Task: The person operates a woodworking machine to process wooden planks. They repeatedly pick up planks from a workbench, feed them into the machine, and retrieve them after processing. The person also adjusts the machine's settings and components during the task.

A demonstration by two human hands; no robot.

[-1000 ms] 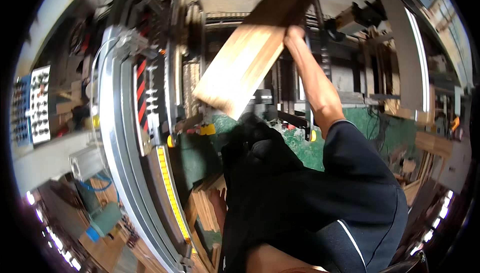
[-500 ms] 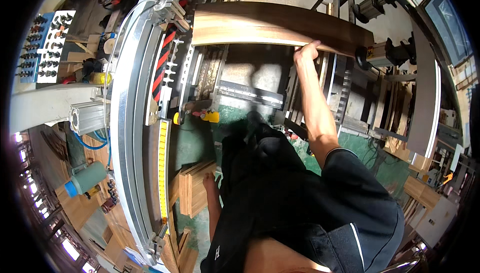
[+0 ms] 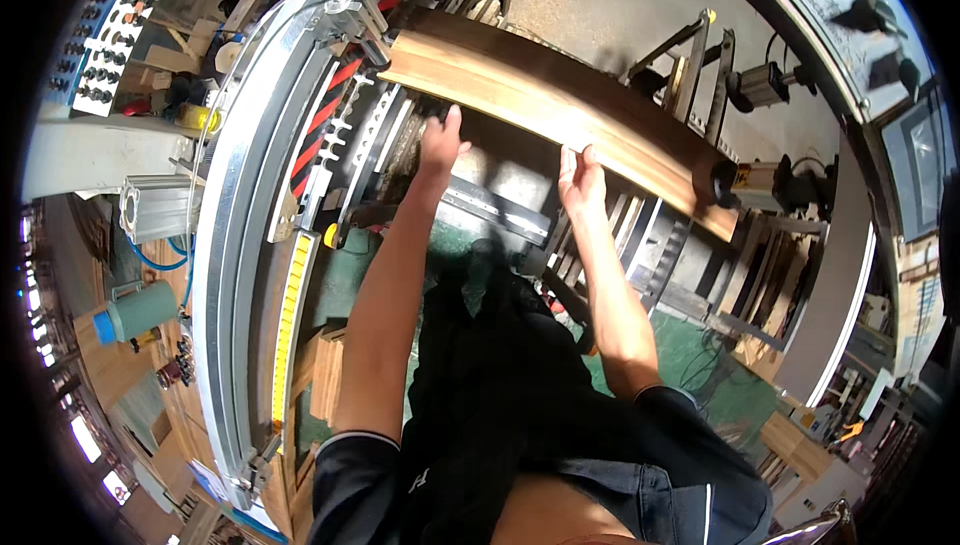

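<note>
Fingers (image 3: 591, 155) spread beside one wooden board (image 3: 560, 110)

Head view: the person's left hand (image 3: 438, 150) has come up from beside the wood stack (image 3: 327, 375). Its thumb and fingers are apart just below the board's near edge; whether they touch it cannot be told. The right hand (image 3: 582, 183), half a second ago curled over that edge, now sits below it with its fingers apart, their tips seeming to meet the wood. No pinch shows.

The board slants down to the right over metal rails (image 3: 495, 210), its left end near the silver beam (image 3: 232, 245), its right end by the lower dark fitting (image 3: 758, 185). Its slant looks steeper now (the head may have turned too). For the handling of the board, the change probably means two hands guiding instead of one.

Counted: two hands, one board, one beam, one yellow strip (image 3: 291, 330), one red-and-black striped bar (image 3: 309, 155), one green canister (image 3: 143, 312) and two dark fittings at right. Knobs on the panel (image 3: 123, 40) are too small to count surely.
</note>
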